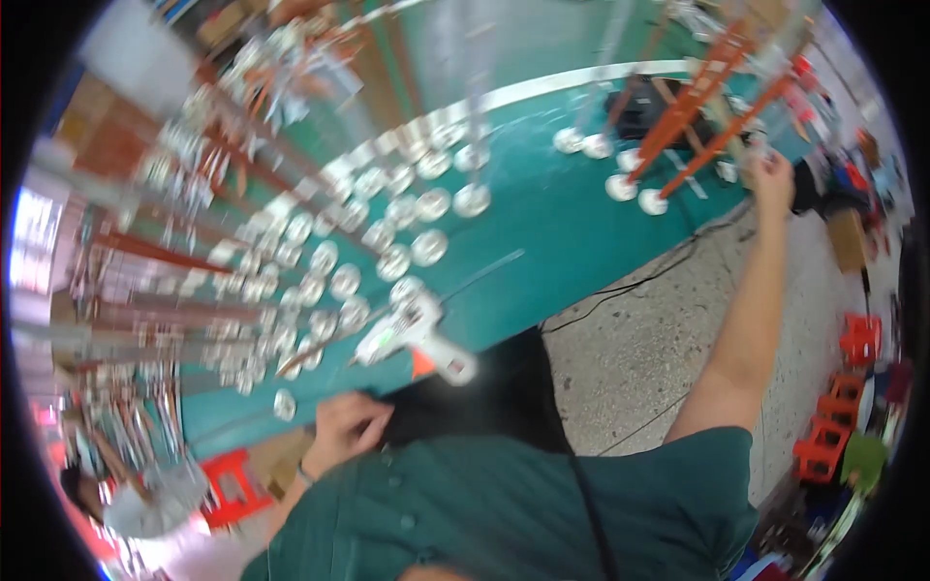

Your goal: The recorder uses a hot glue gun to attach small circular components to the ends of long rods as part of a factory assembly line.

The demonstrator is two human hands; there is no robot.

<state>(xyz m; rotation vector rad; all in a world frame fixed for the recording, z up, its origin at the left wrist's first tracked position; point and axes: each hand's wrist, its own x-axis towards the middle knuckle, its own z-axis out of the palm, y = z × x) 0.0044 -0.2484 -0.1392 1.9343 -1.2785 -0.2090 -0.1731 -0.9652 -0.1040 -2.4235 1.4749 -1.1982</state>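
Observation:
My left hand (351, 423) is loosely curled at the table's near edge, beside my black apron (484, 392); whatever its fingers may hold is hidden. My right arm stretches far out to the right. At its end my right hand (772, 181) is closed, with something small and pale at the fingertips, too blurred to name. It is near a stand of orange-brown strips (693, 92) on round white bases (621, 188). A white glue gun (415, 329) with an orange trigger lies on the green tabletop (552, 261), just beyond my left hand.
Many more upright strips on round white bases (429, 247) crowd the table's left and far side. A black case or bag (644, 108) sits at the far right. Dark cables (639, 283) run along the table edge. Red stools (823, 436) stand right; another person (145, 499) is lower left.

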